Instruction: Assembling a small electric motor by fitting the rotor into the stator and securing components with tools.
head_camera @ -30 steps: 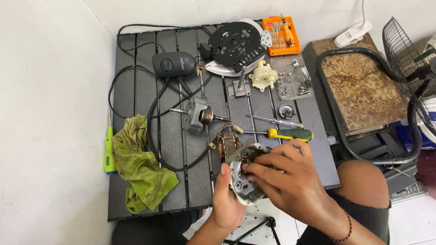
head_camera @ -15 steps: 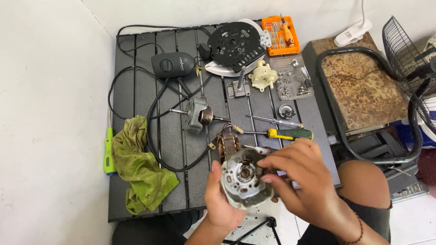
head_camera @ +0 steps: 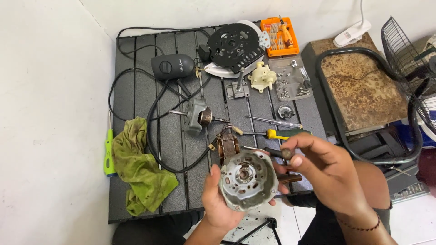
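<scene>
The right hand (head_camera: 329, 170) has lifted up and away from the round metal motor cover (head_camera: 247, 179). A moment ago its fingers were down on the cover; now they are just above its right edge, pinching a small dark round part (head_camera: 287, 153) between thumb and fingertips. It may be a little bushing or a cap, but it is too small for me to be sure. So the small part now seems to be free of the cover, and the inside of the cover shows plainly, with its hole in the middle.

The left hand (head_camera: 218, 202) is wrapped around the cover from below and on the left, holding it tight, tipped up toward the face. The cover sits over the near edge of the black slatted table (head_camera: 150, 90), touching the left palm and just under the right fingers.

Behind it lie a copper-wound coil (head_camera: 227, 145), a yellow-and-green screwdriver (head_camera: 281, 134) and a dirty green rag (head_camera: 141, 170).
</scene>
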